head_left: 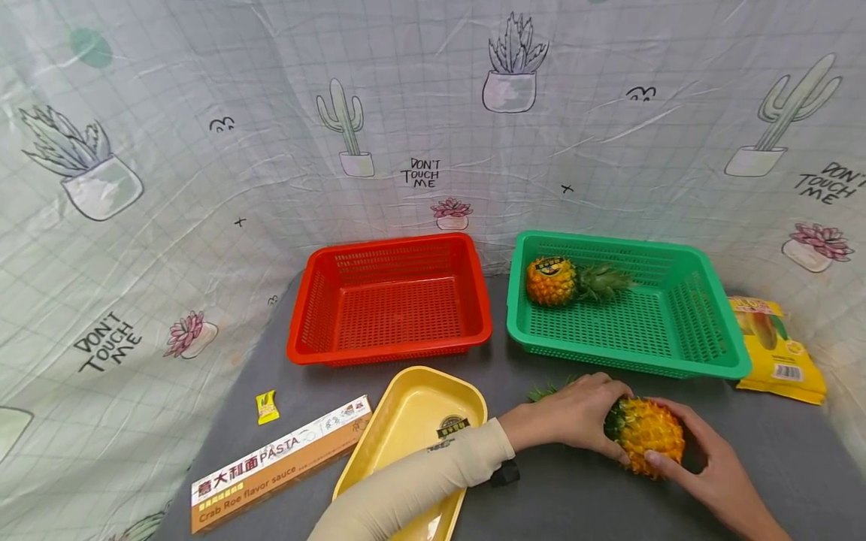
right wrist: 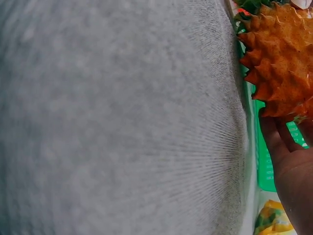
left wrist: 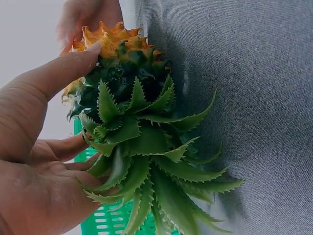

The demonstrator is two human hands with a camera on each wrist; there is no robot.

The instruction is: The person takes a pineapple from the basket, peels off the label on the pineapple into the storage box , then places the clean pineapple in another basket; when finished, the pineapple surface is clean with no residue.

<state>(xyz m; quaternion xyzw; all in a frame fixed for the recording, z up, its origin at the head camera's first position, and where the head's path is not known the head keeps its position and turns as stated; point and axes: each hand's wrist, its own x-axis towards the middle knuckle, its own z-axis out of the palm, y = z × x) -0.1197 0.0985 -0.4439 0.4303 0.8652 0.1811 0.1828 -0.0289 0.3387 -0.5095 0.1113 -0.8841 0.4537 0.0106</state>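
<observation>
A small pineapple [head_left: 651, 434] with orange, spiky skin lies on its side over the grey tabletop, in front of the green basket. My left hand [head_left: 587, 418] grips it around its green end near the crown, thumb on the near side. My right hand [head_left: 704, 464] holds the orange base end, thumb on top of the skin. In the left wrist view the leafy crown [left wrist: 146, 161] points toward the camera, beside the left palm. The right wrist view shows the pineapple's base over the right fingers [right wrist: 276, 137].
The green basket [head_left: 622, 357] holds another pineapple [head_left: 551, 282]. Left of it stands a red basket [head_left: 392, 352]. A yellow tray [head_left: 406, 406] lies under the left forearm, beside a pasta box [head_left: 280, 466] and a small yellow packet [head_left: 267, 406]. At right lies a yellow bag [head_left: 778, 353].
</observation>
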